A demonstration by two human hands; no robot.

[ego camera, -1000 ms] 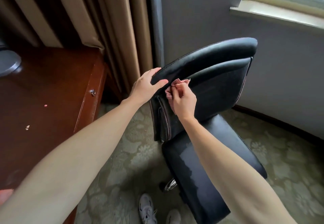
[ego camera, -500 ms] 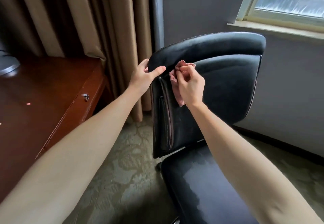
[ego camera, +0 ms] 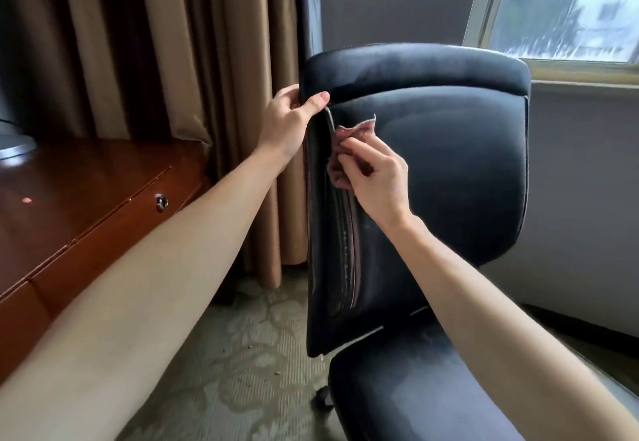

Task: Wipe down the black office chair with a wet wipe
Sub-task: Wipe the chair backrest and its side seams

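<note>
A black office chair (ego camera: 449,171) stands upright on a patterned carpet (ego camera: 235,371), with the front of its backrest towards the person and its seat (ego camera: 415,392) at lower right. The left hand (ego camera: 287,122) takes the backrest's side edge just below the headrest pad (ego camera: 415,67). Its thumb lies across the front and its fingers wrap behind, so the grip is clamped on the chair. The right hand (ego camera: 373,178) pinches a crumpled pinkish wet wipe (ego camera: 356,129) between thumb and curled fingers, its grip closed on the wipe. It presses the wipe against the backrest front beside the stitched side seam, just under the left thumb, and one corner of the wipe sticks up above the fingers. Beside the left arm is a reddish wooden tabletop (ego camera: 86,191) with a drawer lock (ego camera: 160,202). Tan curtains (ego camera: 173,60) hang behind, and a window (ego camera: 570,8) is at upper right.
</note>
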